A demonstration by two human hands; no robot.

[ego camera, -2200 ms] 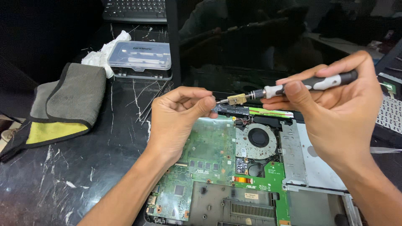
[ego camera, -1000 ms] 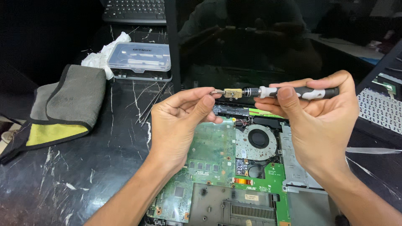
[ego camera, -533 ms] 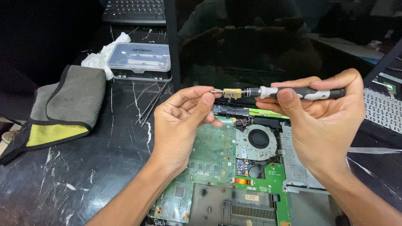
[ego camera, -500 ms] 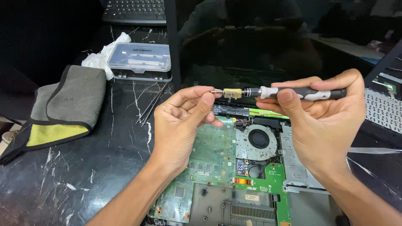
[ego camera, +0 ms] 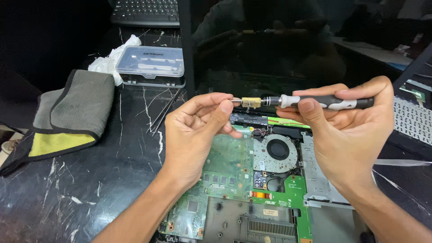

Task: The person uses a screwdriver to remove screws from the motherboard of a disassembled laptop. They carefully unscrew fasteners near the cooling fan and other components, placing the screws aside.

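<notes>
My right hand (ego camera: 346, 135) holds a black and grey screwdriver (ego camera: 324, 101) level, its tip pointing left. Thumb and fingers of my left hand (ego camera: 198, 130) pinch the bit at the screwdriver's brass-coloured tip (ego camera: 250, 102). Both hands hover above an opened laptop (ego camera: 252, 189) whose green circuit board and round cooling fan (ego camera: 277, 152) lie exposed. The laptop's dark screen (ego camera: 270, 49) stands upright behind the hands.
A clear plastic case (ego camera: 150, 65) lies at the back left on the black marbled table (ego camera: 90, 189), with crumpled white tissue (ego camera: 110, 58) beside it. A grey and yellow cloth (ego camera: 67, 114) is folded at the left. Keyboards lie at the top (ego camera: 144, 11) and right (ego camera: 411, 119).
The screwdriver has been lowered and levelled from a tilted hold. My left fingers stay pinched at its tip. In the last half second almost nothing moved.
</notes>
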